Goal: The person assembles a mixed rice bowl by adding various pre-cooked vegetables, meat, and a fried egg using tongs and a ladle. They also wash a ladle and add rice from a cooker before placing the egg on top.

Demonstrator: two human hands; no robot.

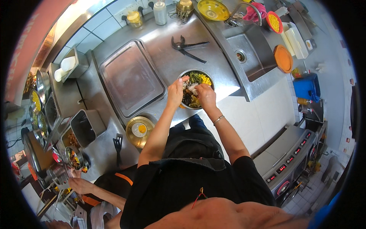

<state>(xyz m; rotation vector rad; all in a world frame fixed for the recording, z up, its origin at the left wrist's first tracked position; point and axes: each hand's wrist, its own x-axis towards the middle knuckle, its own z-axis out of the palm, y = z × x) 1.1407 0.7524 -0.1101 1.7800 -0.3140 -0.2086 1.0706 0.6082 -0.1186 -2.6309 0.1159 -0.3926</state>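
Note:
A round metal bowl (212,78) stands near the counter's front edge. In it lie chopped greens (195,78), yellow corn (206,80), dark shreds (187,96) and something white in the middle. My left hand (175,91) is at the bowl's left rim, its fingers stretched over the edge, holding nothing that I can see. Over the right half of the bowl, my right hand (206,95) points down with its fingertips pressed together at the white food. What they pinch is too small to name. A bracelet circles my right wrist.
Left of the bowl lies a large metal tray (131,78); black-handled tongs (188,47) lie beyond. A brass-coloured bowl (133,142) holds an egg yolk. A sink (257,57) is at right, a control-panel appliance (284,160) at lower right. A co-worker's hand (81,186) works at lower left.

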